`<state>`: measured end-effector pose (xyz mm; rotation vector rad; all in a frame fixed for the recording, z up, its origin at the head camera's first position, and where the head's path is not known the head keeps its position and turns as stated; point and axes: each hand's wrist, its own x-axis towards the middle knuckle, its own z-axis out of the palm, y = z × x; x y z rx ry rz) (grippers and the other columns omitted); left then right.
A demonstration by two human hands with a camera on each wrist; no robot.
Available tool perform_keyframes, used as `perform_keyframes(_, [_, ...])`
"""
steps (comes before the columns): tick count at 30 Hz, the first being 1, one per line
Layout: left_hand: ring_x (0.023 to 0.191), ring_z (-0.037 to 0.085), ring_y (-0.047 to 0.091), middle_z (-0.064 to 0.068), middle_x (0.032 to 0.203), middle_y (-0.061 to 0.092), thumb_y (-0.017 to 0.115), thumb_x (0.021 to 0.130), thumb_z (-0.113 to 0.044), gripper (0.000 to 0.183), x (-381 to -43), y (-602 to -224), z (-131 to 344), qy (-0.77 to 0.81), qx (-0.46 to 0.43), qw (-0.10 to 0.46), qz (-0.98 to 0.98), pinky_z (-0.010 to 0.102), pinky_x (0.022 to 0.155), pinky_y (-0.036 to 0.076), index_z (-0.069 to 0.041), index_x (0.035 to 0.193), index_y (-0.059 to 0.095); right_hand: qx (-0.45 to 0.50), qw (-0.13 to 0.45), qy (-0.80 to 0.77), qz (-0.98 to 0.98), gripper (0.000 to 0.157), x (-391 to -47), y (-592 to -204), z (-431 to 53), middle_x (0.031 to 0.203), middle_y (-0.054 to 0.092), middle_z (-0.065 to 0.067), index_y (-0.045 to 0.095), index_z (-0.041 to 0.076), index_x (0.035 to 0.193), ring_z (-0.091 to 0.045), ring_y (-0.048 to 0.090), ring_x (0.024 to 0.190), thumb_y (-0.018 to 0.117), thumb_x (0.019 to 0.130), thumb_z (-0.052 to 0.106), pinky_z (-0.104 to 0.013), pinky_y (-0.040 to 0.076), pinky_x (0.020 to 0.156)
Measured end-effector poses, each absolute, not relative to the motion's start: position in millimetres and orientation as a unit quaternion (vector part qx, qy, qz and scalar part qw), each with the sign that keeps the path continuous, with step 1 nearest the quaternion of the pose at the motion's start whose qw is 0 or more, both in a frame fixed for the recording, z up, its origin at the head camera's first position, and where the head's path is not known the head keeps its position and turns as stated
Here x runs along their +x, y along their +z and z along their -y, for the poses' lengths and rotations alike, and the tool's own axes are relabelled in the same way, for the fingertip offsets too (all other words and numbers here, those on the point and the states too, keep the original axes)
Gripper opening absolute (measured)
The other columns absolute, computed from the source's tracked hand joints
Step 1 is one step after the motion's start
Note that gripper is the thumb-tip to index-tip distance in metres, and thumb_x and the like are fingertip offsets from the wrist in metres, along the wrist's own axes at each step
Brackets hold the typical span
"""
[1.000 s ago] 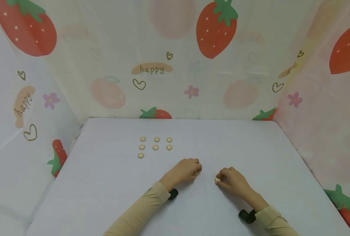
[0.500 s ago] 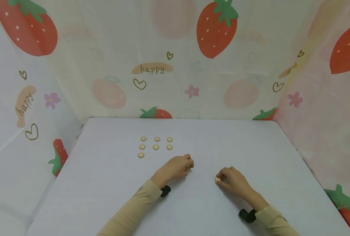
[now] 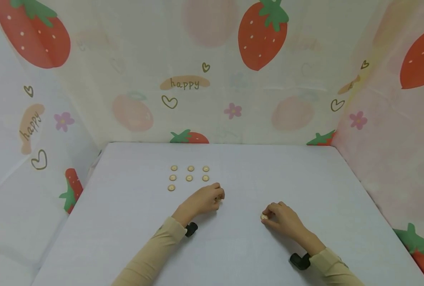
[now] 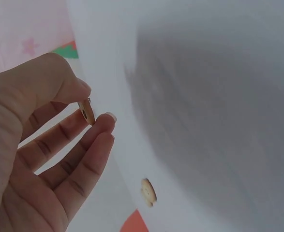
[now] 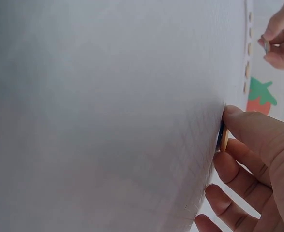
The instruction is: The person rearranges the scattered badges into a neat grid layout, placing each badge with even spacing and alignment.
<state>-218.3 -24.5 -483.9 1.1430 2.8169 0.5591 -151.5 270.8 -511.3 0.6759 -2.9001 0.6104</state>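
Note:
My left hand [image 3: 202, 200] pinches a small round wooden button [image 4: 87, 112] between thumb and fingertips, held above the white table. My right hand [image 3: 285, 220] stays low over the table on the right and pinches another button [image 3: 264, 217] by its edge. In the right wrist view this button [image 5: 224, 139] shows a tan edge and a dark blue face. Several like buttons [image 3: 189, 178] lie flat in rows beyond my left hand, with a single one [image 3: 171, 188] at the front left of them. A loose button [image 4: 148, 192] also shows in the left wrist view.
The white tabletop [image 3: 233, 254] reaches to a back edge against a curtain [image 3: 212, 111] printed with strawberries. Similar cloth hangs on both sides. A black wrist camera [image 3: 191, 229] sits under the left wrist, another black camera [image 3: 299, 261] under the right.
My left hand has moved left and slightly away from me, toward the button rows, still pinching its button. The right hand keeps its place and its button.

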Motion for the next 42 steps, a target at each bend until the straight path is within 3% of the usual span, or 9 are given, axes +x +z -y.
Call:
perform_keyframes(14, [0.076, 0.008, 0.051, -0.003, 0.092, 0.052, 0.062, 0.079, -0.005, 0.020, -220.6, -484.1, 52.6, 0.209, 0.322, 0.050, -0.922, 0.024, 0.070, 0.046, -0.010, 0.098, 0.065, 0.229, 0.055, 0.203, 0.951, 0.015, -151.4, -511.7, -270.9, 0.081, 0.063, 0.008, 0.066, 0.015, 0.086, -0.008, 0.049, 0.074, 0.073, 0.078, 0.024, -0.025, 0.043, 0.065])
perform_keyframes(35, [0.073, 0.009, 0.049, -0.001, 0.090, 0.052, 0.065, 0.079, 0.000, 0.016, -229.2, -481.5, 86.2, 0.206, 0.294, 0.036, -0.933, 0.025, 0.066, 0.045, -0.008, 0.092, 0.066, 0.227, 0.058, 0.202, 0.951, 0.013, -151.9, -513.8, -271.9, 0.081, 0.063, 0.010, 0.066, 0.017, 0.086, -0.008, 0.049, 0.074, 0.073, 0.078, 0.025, -0.025, 0.043, 0.066])
perform_keyframes(42, [0.081, 0.011, 0.055, -0.003, 0.093, 0.053, 0.066, 0.080, -0.004, 0.014, -233.4, -483.2, 93.2, 0.212, 0.263, 0.042, -0.940, 0.028, 0.071, 0.047, -0.011, 0.092, 0.067, 0.228, 0.061, 0.203, 0.950, 0.014, -151.9, -512.7, -271.1, 0.081, 0.063, 0.009, 0.065, 0.016, 0.085, -0.008, 0.050, 0.075, 0.074, 0.078, 0.024, -0.026, 0.043, 0.066])
